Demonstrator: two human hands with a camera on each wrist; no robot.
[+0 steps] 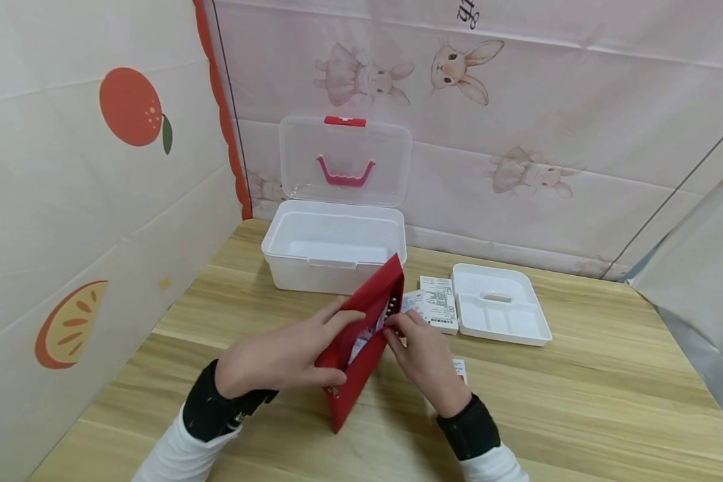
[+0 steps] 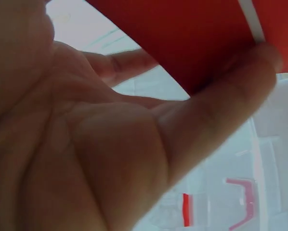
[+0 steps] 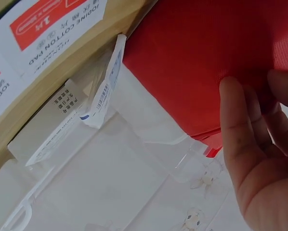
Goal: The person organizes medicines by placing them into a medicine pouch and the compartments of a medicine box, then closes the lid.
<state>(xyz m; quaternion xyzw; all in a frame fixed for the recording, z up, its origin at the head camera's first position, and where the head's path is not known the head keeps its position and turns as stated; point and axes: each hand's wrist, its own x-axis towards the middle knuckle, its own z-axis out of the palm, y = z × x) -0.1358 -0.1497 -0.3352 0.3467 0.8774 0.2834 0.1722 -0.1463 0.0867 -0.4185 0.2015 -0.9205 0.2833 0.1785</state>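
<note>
The red pouch [image 1: 358, 378] is near the middle of the frame, a bit low, held tilted over the tabletop [image 1: 608, 381]. Its mouth gapes, and something white [image 1: 357, 349] shows inside. The left hand [image 1: 277, 355] holds the pouch on its left side, with the thumb spread from the fingers. The right hand [image 1: 426, 358] is narrow, pinching the pouch's edge on the right.

To do this well, I think the left hand should keep the pouch steady while the right hand pulls the edge gently, so the mouth stays wide. Tipping it too far might spill what is inside. Mind the zip pull [image 1: 333, 390] at the lower end, and don't bump the white boxes [image 1: 442, 308] just right of the pouch.
</note>
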